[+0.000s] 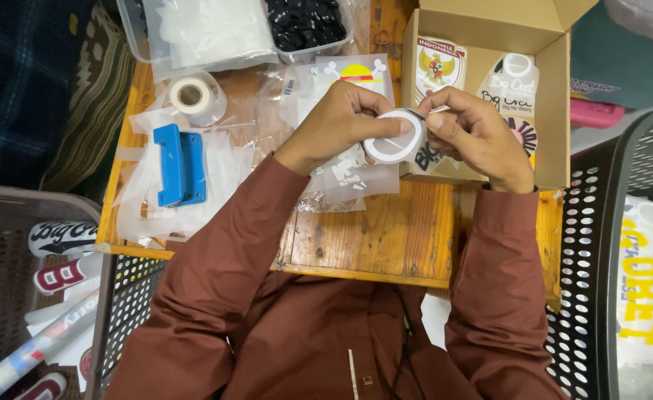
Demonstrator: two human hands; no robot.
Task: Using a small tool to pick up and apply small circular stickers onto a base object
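Over wooden table (371, 244), both hands (341, 118) (482, 137) pinch white tape roll (394, 137).

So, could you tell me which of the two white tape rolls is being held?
The roll between both hands, beside the cardboard box; the other lies untouched above the blue tool.

1. Bare wooden tabletop (386, 244) lies open just below both hands, toward the body.
2. Open brown cardboard box (556, 96) walls in the right hand (474, 137).
3. Clear plastic sheets, blue plastic block (181, 164) and white tape roll (192, 94) crowd the area left of the left hand (341, 118).
4. Clear plastic tub (215, 33) blocks ahead.
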